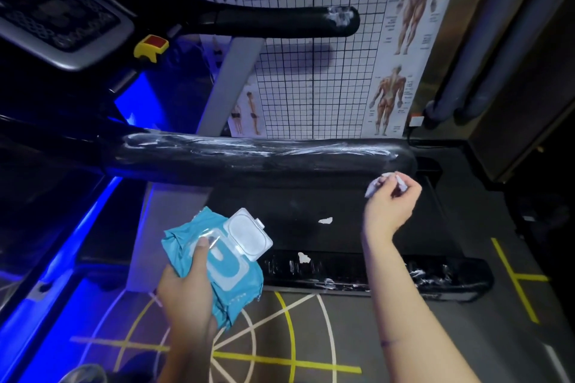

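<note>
Left hand: the left hand (186,286) grips a teal wipes pack (228,274) from underneath, thumb lying across the top. It's held out over the back-left corner of the treadmill belt (280,211).
Pack lid: the white flip lid (249,233) is popped open, tipped toward the belt.
Right hand: the right hand (392,202) pinches a scrunched white wipe (381,183) in curled fingers, just beside the rear end of the near handrail (249,158). Touching it or not, can't tell.
Handrails: the near one is smeared white along the top, and the far handrail (280,23) has a white blob at its tip.
Belt: one white scrap (325,220) lies on it, and a second scrap (303,257) sits right at its back edge.
</note>
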The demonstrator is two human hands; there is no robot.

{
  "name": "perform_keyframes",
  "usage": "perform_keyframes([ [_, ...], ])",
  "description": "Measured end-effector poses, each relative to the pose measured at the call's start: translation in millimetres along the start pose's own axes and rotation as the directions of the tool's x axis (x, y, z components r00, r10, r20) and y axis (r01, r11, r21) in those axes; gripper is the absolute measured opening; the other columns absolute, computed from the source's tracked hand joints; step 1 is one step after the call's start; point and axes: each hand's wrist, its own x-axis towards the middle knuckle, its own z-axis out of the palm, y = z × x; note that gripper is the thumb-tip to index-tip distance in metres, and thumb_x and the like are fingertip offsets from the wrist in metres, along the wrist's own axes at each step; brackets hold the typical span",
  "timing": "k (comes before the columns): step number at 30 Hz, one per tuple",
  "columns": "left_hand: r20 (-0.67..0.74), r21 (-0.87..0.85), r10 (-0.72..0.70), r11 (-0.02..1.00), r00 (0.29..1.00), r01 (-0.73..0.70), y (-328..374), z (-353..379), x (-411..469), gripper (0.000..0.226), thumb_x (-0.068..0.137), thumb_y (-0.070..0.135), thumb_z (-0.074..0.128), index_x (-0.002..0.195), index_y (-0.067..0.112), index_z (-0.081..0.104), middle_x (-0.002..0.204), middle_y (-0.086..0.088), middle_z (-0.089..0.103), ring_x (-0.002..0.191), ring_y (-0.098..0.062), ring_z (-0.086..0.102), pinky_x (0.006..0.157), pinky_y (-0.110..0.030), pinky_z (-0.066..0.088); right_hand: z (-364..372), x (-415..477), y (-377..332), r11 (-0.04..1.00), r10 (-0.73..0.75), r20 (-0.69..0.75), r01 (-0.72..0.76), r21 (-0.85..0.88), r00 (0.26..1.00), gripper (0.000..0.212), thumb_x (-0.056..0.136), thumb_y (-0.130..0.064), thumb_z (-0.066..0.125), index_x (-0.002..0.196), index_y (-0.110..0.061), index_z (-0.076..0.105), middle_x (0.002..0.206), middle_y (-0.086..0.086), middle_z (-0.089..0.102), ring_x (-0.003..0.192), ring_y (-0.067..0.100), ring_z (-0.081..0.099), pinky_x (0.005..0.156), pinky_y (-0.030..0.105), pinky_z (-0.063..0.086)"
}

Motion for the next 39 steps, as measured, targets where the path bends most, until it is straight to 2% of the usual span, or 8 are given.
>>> perform_keyframes([
  [3, 0.035, 0.003, 0.0, 1.0, 0.999, 0.0, -2.5, 3.1, -4.3, 0.03, 0.096, 0.033, 0.079, 0.122, 0.02, 0.074, 0.109, -0.001, 0.08, 0.095, -0.025, 0.079, 0.084, -0.046, 0.064, -14.2, 13.8, 1.6, 0.998, 0.061, -0.063, -0.062, -0.007, 0.996, 0.006, 0.099, -0.015, 0.053, 0.101, -0.015, 0.059, 0.072, -0.009, 0.067, 0.064, -0.002, 0.065, 0.067, 0.019, 0.05],
  [6, 0.052, 0.002, 0.003, 1.0, 0.999, -0.004, -4.7, 6.9, -7.9, 0.031, 0.095, 0.035, 0.08, 0.123, 0.021, 0.074, 0.11, 0.0, 0.08, 0.096, -0.025, 0.079, 0.087, -0.049, 0.063, -17.1, 5.8, -4.5, 0.999, -0.013, -0.005, 0.013, -0.033, 1.0, 0.006, 0.096, -0.023, 0.056, 0.098, -0.021, 0.061, 0.081, -0.005, 0.072, 0.076, 0.011, 0.071, 0.074, 0.028, 0.055],
  [10, 0.068, 0.017, -0.009, 1.0, 0.998, 0.008, -5.2, 12.3, -12.0, 0.03, 0.095, 0.034, 0.079, 0.122, 0.022, 0.072, 0.112, -0.002, 0.079, 0.096, -0.026, 0.077, 0.088, -0.05, 0.062, -1.5, -33.9, -8.7, 0.99, -0.122, 0.251, 0.137, -0.045, 0.96, 0.003, 0.096, -0.015, 0.062, 0.095, -0.017, 0.065, 0.08, -0.005, 0.073, 0.076, 0.003, 0.068, 0.073, 0.015, 0.049],
  [16, 0.068, 0.025, 0.0, 1.0, 0.998, -0.002, -2.4, 13.1, -16.0, 0.031, 0.094, 0.035, 0.08, 0.121, 0.022, 0.073, 0.112, -0.004, 0.078, 0.096, -0.027, 0.077, 0.085, -0.046, 0.061, 21.6, -61.1, 11.0, 0.985, -0.031, 0.642, 0.133, -0.112, 0.766, 0.011, 0.095, -0.008, 0.063, 0.095, -0.017, 0.068, 0.09, -0.005, 0.075, 0.084, 0.008, 0.07, 0.079, 0.023, 0.054],
  [22, 0.034, 0.021, 0.004, 1.0, 0.999, -0.004, 0.5, 12.1, -9.4, 0.035, 0.093, 0.04, 0.081, 0.121, 0.023, 0.071, 0.113, -0.005, 0.077, 0.096, -0.028, 0.076, 0.089, -0.052, 0.061, 3.7, -28.1, 10.0, 0.985, -0.035, 0.481, 0.113, -0.134, 0.876, 0.009, 0.097, -0.014, 0.061, 0.099, -0.022, 0.065, 0.091, -0.02, 0.071, 0.081, -0.004, 0.065, 0.072, 0.009, 0.044],
  [27, 0.034, 0.052, 0.002, 0.999, 0.999, -0.004, -0.3, 14.7, -12.7, 0.033, 0.092, 0.042, 0.081, 0.117, 0.024, 0.069, 0.11, -0.005, 0.077, 0.095, -0.03, 0.076, 0.091, -0.057, 0.061, -5.1, -5.4, 9.9, 0.995, 0.015, 0.225, 0.008, -0.103, 0.974, 0.008, 0.097, -0.021, 0.059, 0.1, -0.028, 0.062, 0.093, -0.015, 0.071, 0.081, 0.001, 0.068, 0.071, 0.012, 0.046],
  [33, 0.052, 0.036, 0.026, 0.999, 0.998, -0.028, -5.5, 17.7, -20.1, 0.026, 0.095, 0.033, 0.08, 0.115, 0.018, 0.073, 0.1, -0.002, 0.075, 0.087, -0.022, 0.073, 0.086, -0.043, 0.057, -35.0, 45.4, -3.7, 0.994, 0.068, 0.011, -0.067, -0.089, 0.998, 0.012, 0.096, -0.022, 0.056, 0.104, -0.029, 0.06, 0.101, -0.005, 0.069, 0.089, 0.008, 0.066, 0.075, 0.017, 0.049],
  [39, 0.059, 0.041, 0.028, 0.999, 0.998, -0.03, -13.0, 27.9, -21.1, 0.025, 0.093, 0.035, 0.082, 0.113, 0.021, 0.075, 0.099, 0.003, 0.077, 0.087, -0.019, 0.075, 0.082, -0.035, 0.057, -41.0, 46.1, -23.1, 0.998, -0.003, 0.27, 0.02, -0.061, 0.963, 0.009, 0.098, -0.008, 0.056, 0.105, -0.011, 0.061, 0.072, -0.012, 0.068, 0.064, -0.009, 0.061, 0.062, 0.006, 0.043],
])
